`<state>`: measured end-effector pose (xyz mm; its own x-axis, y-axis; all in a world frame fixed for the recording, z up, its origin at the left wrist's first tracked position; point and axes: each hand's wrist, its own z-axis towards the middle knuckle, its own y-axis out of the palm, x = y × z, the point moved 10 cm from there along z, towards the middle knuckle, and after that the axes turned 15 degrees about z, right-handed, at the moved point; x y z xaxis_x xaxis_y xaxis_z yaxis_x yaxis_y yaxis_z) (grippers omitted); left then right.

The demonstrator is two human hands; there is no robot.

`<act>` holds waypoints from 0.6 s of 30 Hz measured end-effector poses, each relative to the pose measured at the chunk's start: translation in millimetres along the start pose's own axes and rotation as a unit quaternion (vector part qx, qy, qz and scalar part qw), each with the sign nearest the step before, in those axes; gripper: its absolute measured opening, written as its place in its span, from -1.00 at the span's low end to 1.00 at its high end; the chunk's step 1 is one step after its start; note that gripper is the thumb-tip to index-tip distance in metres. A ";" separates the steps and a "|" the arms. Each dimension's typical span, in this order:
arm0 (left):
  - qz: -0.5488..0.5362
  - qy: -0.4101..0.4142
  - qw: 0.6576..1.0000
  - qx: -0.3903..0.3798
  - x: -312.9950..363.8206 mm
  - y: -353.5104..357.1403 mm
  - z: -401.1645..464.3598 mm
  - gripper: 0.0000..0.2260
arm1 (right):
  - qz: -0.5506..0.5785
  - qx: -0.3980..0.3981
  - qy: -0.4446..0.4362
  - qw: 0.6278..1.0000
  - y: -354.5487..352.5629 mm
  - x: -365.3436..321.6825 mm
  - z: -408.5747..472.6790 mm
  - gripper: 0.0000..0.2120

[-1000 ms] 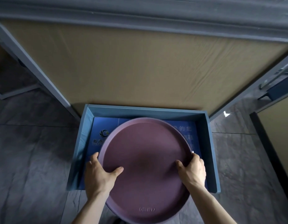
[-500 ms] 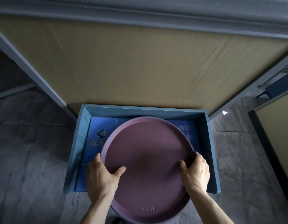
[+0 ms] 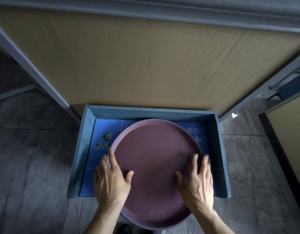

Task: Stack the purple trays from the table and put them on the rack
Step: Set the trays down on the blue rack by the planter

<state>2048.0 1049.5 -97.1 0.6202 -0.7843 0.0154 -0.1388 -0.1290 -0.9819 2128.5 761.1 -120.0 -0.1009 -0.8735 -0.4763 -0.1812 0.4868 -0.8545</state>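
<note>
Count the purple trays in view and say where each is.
1 purple tray shows for certain, lying in the blue rack, its near edge overhanging the front, under the left hand and right hand. More may be stacked beneath it, hidden.

Two bare forearms, no sleeves visible
</note>
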 end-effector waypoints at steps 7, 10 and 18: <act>0.065 0.210 0.974 -0.049 56.5 30.9 -5.2 0.20 | -0.067 -0.161 -0.129 0.976 36.4 -27.9 -9.1 0.18; 0.077 0.211 0.973 -0.050 53.6 37.6 -2.4 0.21 | -0.067 -0.164 -0.120 0.977 38.6 -25.5 -7.7 0.24; 0.053 0.217 0.974 -0.030 51.4 40.3 0.4 0.18 | -0.064 -0.168 -0.112 0.977 41.6 -22.9 -3.6 0.25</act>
<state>2074.6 1004.1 -136.0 0.2177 -0.9760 0.0051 -0.2367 -0.0578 -0.9699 2119.8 801.3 -143.9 0.1533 -0.8870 -0.4356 -0.4937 0.3131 -0.8113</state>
